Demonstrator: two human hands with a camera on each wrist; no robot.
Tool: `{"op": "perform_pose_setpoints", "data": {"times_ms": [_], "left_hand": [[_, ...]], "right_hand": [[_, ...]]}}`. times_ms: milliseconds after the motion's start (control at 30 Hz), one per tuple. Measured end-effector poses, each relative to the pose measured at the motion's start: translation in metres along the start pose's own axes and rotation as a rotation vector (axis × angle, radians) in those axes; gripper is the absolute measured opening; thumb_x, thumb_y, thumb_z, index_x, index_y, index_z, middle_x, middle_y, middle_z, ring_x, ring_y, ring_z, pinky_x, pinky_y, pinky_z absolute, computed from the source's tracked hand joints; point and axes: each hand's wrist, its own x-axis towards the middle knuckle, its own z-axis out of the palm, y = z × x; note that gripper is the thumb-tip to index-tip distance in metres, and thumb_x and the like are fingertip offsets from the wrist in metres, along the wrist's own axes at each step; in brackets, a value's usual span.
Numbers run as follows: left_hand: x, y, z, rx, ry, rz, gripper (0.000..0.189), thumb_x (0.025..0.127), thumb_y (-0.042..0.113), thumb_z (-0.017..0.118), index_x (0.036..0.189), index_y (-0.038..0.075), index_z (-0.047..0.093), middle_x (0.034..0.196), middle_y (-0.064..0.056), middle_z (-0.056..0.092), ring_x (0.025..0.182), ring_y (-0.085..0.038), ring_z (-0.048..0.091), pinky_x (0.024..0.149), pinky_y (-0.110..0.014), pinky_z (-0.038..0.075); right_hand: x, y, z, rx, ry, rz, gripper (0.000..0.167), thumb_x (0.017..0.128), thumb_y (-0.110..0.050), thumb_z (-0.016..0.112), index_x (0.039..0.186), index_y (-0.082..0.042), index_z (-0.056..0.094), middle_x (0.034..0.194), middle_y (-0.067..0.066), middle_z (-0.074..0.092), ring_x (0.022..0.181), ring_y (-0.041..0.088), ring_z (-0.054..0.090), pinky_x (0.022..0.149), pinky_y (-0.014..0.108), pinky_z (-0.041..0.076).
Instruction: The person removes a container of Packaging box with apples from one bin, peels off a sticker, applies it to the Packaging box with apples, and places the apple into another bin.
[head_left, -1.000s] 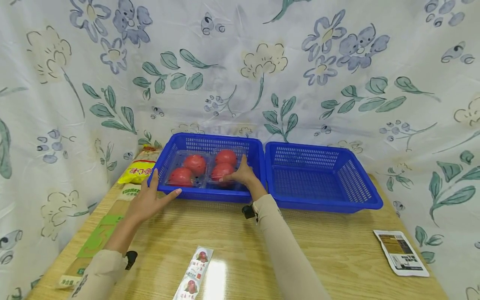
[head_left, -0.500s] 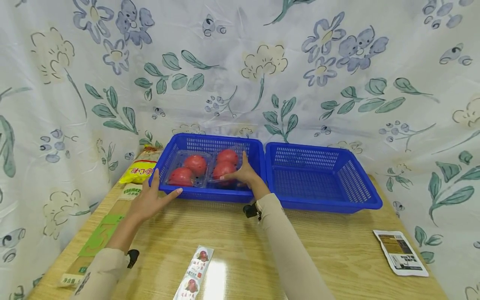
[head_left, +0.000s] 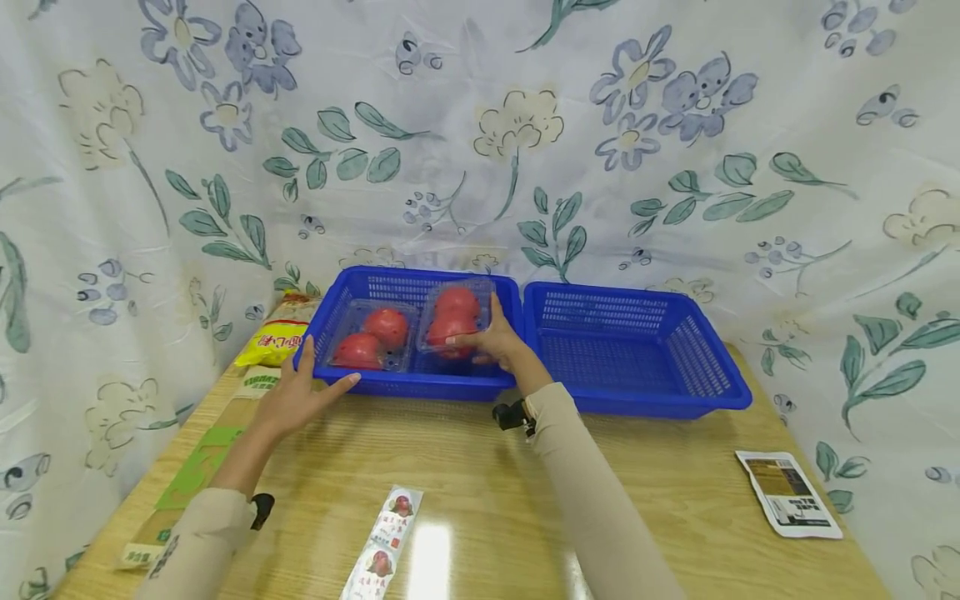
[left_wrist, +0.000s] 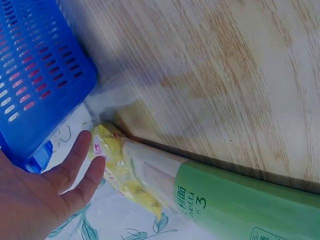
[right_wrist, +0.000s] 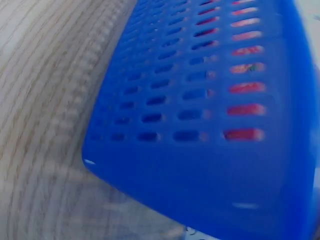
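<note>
My right hand [head_left: 498, 340] grips a clear plastic box of red round fruit [head_left: 456, 310] by its right side. That box is tilted and raised within the left blue basket [head_left: 420, 385]. A second clear box of red fruit [head_left: 375, 333] lies in the basket's left half. My left hand [head_left: 296, 400] rests at the front left corner of the same basket, fingers spread and fairly straight. In the left wrist view, two fingers of the left hand [left_wrist: 60, 190] extend past the basket [left_wrist: 45, 80]. The right wrist view shows the basket wall [right_wrist: 150, 180], but no hand.
Another blue basket [head_left: 615, 358] stands close to the right. A yellow bag [head_left: 277, 333] and a green spaghetti pack [head_left: 198, 471] lie along the table's left edge. A sticker strip [head_left: 382, 542] lies in front, and a white-and-brown pouch [head_left: 791, 496] at the right.
My right hand has raised and tilted the right box of fruit, moving it slightly away from the other box. My left hand stays at the basket corner.
</note>
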Motion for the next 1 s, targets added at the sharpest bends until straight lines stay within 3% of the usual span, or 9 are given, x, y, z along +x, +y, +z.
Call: {"op": "perform_pose_setpoints", "data": {"times_ms": [433, 533, 633, 700, 867, 1000], "left_hand": [[0.001, -0.003, -0.004, -0.004, -0.032, -0.003, 0.116, 0.089, 0.076, 0.043, 0.153, 0.007, -0.025, 0.152, -0.047, -0.006, 0.129, -0.072, 0.023, 0.096, -0.079, 0.029], [0.0, -0.003, -0.004, 0.02, -0.012, 0.002, 0.116, 0.089, 0.076, 0.044, 0.154, 0.005, -0.021, 0.151, -0.048, -0.003, 0.131, -0.072, 0.018, 0.099, -0.08, 0.025], [-0.003, -0.001, -0.003, 0.069, 0.065, 0.035, 0.115, 0.089, 0.075, 0.046, 0.156, 0.003, -0.013, 0.152, -0.047, 0.004, 0.134, -0.069, 0.014, 0.103, -0.079, 0.018], [-0.005, 0.001, -0.002, 0.122, 0.158, 0.077, 0.113, 0.088, 0.075, 0.048, 0.158, 0.004, -0.005, 0.151, -0.044, 0.011, 0.135, -0.065, 0.015, 0.103, -0.078, 0.015], [-0.009, 0.02, -0.004, 0.17, 0.376, 0.181, 0.094, 0.093, 0.068, 0.047, 0.159, 0.007, 0.017, 0.147, -0.037, 0.028, 0.132, -0.059, 0.026, 0.099, -0.073, 0.021], [-0.016, 0.045, -0.01, 0.082, 0.398, 0.255, 0.077, 0.1, 0.059, 0.043, 0.157, 0.01, 0.027, 0.146, -0.033, 0.037, 0.131, -0.055, 0.034, 0.098, -0.072, 0.027]], "right_hand": [[-0.021, -0.018, -0.034, 0.098, -0.186, -0.029, 0.112, 0.085, 0.001, 0.073, 0.158, -0.041, 0.0, 0.162, 0.015, 0.007, 0.117, 0.045, 0.058, 0.096, 0.061, 0.046], [-0.027, -0.019, -0.044, 0.099, -0.252, -0.042, 0.11, 0.087, 0.005, 0.07, 0.157, -0.044, 0.002, 0.158, 0.021, 0.017, 0.122, 0.043, 0.056, 0.097, 0.061, 0.046], [-0.034, -0.019, -0.054, 0.082, -0.324, -0.062, 0.108, 0.088, 0.008, 0.067, 0.156, -0.048, 0.004, 0.15, 0.028, 0.03, 0.12, 0.039, 0.057, 0.096, 0.062, 0.046], [-0.038, -0.019, -0.061, 0.082, -0.377, -0.076, 0.106, 0.089, 0.01, 0.064, 0.156, -0.047, 0.006, 0.148, 0.028, 0.032, 0.117, 0.036, 0.058, 0.096, 0.063, 0.045], [-0.048, -0.018, -0.077, 0.088, -0.522, -0.089, 0.102, 0.091, 0.014, 0.057, 0.158, -0.043, 0.005, 0.142, 0.036, 0.041, 0.105, 0.033, 0.066, 0.095, 0.061, 0.048], [-0.056, -0.015, -0.09, 0.071, -0.644, -0.101, 0.107, 0.087, 0.002, 0.072, 0.159, -0.041, 0.006, 0.141, 0.039, 0.04, 0.105, 0.034, 0.068, 0.097, 0.062, 0.046]]}}
